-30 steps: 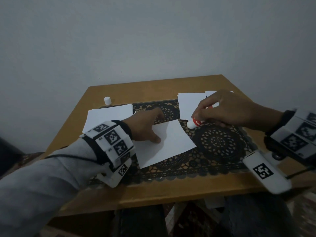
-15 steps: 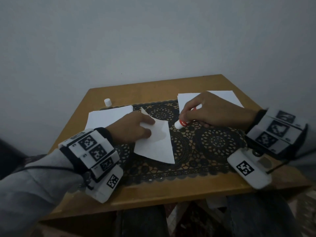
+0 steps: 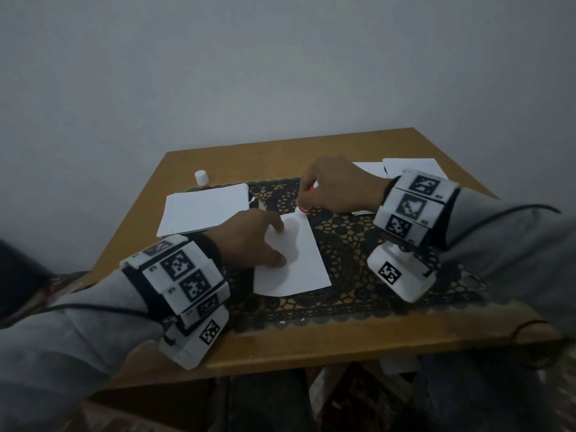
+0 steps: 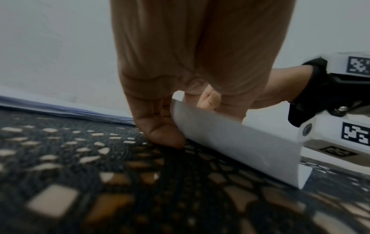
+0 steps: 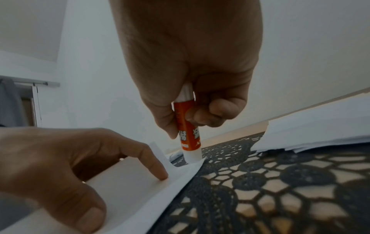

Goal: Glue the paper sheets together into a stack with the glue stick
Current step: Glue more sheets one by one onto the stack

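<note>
Head view: a wooden counter (image 3: 280,151) carries a dark lace mat (image 3: 358,254), on which a single paper sheet (image 3: 299,263) lies at the centre. The left hand (image 3: 249,238) rests on the sheet's left part with fingers spread and fairly straight, thumb and forefinger pressing down, presumably to keep the paper from sliding under the glue. The right hand (image 3: 339,185) has its fingers curled round a red and white glue stick (image 3: 301,210), held nearly upright with its tip on the sheet's far corner; this suggests that gluing starts at that corner. In the right wrist view the stick's white end (image 5: 192,156) touches the paper edge, while the left forefinger (image 5: 158,171) presses just beside it. In the left wrist view the near edge of the sheet (image 4: 240,139) lifts slightly off the mat. A pile of sheets (image 3: 205,210) lies to the left, probably the stack being built, and further sheets (image 3: 411,166) lie behind the right wrist, probably the supply. A small white cap (image 3: 201,177) stands apart at the counter's far left, out of the way.
</note>
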Motion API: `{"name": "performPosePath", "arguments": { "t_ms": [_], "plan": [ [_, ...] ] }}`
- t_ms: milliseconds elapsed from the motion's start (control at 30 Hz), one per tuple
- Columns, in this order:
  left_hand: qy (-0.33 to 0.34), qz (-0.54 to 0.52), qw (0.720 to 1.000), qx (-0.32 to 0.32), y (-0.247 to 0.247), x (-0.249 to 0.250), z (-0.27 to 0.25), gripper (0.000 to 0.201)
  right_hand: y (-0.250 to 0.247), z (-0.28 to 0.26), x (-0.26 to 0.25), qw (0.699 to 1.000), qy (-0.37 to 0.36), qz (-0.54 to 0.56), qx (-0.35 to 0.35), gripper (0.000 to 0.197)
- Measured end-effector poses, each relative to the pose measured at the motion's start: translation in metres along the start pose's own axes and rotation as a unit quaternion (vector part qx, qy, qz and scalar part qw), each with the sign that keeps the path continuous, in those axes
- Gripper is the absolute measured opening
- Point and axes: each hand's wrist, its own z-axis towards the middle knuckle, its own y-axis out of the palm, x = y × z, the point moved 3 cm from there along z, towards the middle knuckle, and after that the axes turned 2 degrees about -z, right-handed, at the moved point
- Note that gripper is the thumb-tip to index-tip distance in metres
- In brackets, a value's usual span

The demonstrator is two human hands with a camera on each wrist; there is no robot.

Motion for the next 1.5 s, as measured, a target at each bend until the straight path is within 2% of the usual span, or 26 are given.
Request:
{"name": "performPosePath", "arguments": {
  "t_ms": [200,567,800,1033,1233,1300,1400,1433,1500],
  "plan": [
    [0.003,0.018,1.0,0.004,0.0,0.001,0.001,0.062,0.009,0.004,-0.006,0.999,-0.007,-0.032,-0.038,0.019],
    [0.008,0.063,0.998,-0.007,-0.001,0.003,0.0,0.067,0.007,-0.018,-0.013,0.998,-0.014,-0.023,-0.057,0.017],
    [0.012,0.073,0.997,-0.004,0.0,0.005,0.001,0.066,0.003,-0.027,-0.015,0.993,-0.006,-0.007,-0.119,0.021],
    [0.012,0.078,0.997,-0.006,0.001,0.003,0.004,0.066,0.004,-0.04,-0.021,0.987,-0.035,-0.013,-0.155,0.028],
    [0.008,0.068,0.998,-0.007,0.001,0.002,0.008,0.064,0.004,-0.054,-0.026,0.984,-0.058,-0.008,-0.171,0.022],
    [0.022,0.058,0.998,0.025,-0.001,0.003,0.008,0.051,0.004,-0.059,-0.028,0.982,-0.064,0.004,-0.176,0.02],
    [0.076,-0.008,0.985,0.153,-0.015,0.008,0.007,0.023,0.004,-0.064,-0.029,0.979,-0.066,0.019,-0.191,0.019],
    [0.094,-0.036,0.977,0.19,-0.021,0.01,0.007,0.018,0.005,-0.064,-0.028,0.978,-0.065,0.02,-0.195,0.019],
    [0.112,-0.073,0.966,0.223,-0.032,0.013,0.008,0.015,0.004,-0.064,-0.027,0.977,-0.067,0.022,-0.201,0.019]
  ]
}}
